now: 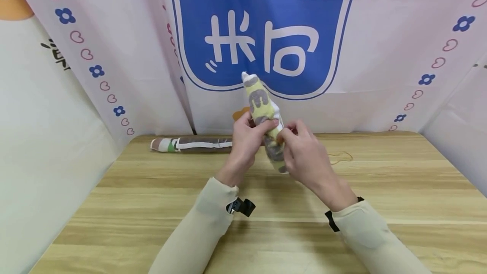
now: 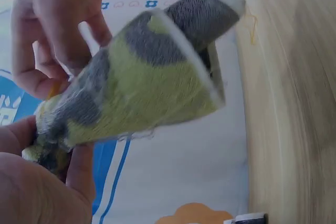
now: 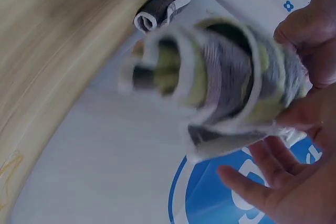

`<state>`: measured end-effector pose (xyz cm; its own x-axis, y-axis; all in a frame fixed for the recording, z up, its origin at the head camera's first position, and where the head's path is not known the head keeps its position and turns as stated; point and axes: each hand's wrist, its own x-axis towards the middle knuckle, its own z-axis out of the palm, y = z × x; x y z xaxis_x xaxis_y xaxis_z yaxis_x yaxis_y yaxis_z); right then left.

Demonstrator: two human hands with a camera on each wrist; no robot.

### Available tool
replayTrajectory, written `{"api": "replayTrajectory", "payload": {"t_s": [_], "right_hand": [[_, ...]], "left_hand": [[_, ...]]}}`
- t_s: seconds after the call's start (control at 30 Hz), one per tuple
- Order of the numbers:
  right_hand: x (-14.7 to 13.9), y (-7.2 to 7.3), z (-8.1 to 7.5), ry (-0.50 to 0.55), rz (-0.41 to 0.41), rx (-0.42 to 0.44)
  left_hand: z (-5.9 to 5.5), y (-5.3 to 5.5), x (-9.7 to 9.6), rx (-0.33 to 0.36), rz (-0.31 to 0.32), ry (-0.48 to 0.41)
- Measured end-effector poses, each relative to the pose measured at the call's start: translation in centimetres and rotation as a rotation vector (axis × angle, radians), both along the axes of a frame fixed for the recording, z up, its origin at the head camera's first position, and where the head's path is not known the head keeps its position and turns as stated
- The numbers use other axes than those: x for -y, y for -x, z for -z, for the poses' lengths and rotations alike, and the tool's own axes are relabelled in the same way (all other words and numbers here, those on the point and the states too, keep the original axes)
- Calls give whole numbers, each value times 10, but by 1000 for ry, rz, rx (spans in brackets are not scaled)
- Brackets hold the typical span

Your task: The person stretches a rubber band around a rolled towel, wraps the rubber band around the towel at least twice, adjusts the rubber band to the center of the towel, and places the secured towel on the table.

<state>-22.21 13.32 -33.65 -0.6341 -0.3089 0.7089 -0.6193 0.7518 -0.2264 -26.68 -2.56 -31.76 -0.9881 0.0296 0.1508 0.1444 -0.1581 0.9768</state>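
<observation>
A rolled towel (image 1: 258,100), yellow-green with grey patches and white edging, is held up at a slant above the table. Around its middle my left hand (image 1: 245,138) grips it, thumb across the front. My right hand (image 1: 308,157) pinches at the roll's right side, just below the left thumb. The left wrist view shows a small orange-yellow strand (image 2: 54,88) at the right fingertips, against the roll's narrow part. Toward the camera the towel's lower end (image 3: 220,82) flares into loose layers, with an inner coil sticking out.
A brown rolled cloth (image 1: 205,144) with white edging lies along the table's back edge, partly behind my left hand. To the right, a thin yellow band (image 1: 342,157) lies on the wooden table (image 1: 152,206). A printed curtain (image 1: 380,54) hangs behind.
</observation>
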Motion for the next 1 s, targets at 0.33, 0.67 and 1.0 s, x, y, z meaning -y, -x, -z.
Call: {"api": "replayTrajectory", "payload": {"t_s": [0.33, 0.67, 1.0], "right_hand": [[-3, 1, -1, 94, 53, 164], [-19, 3, -15, 431, -202, 661], [0, 2, -1, 204, -117, 96]], "left_hand": [[3, 5, 6, -14, 136, -34], [6, 17, 19, -52, 321, -1], [7, 11, 6, -48, 148, 12]]}}
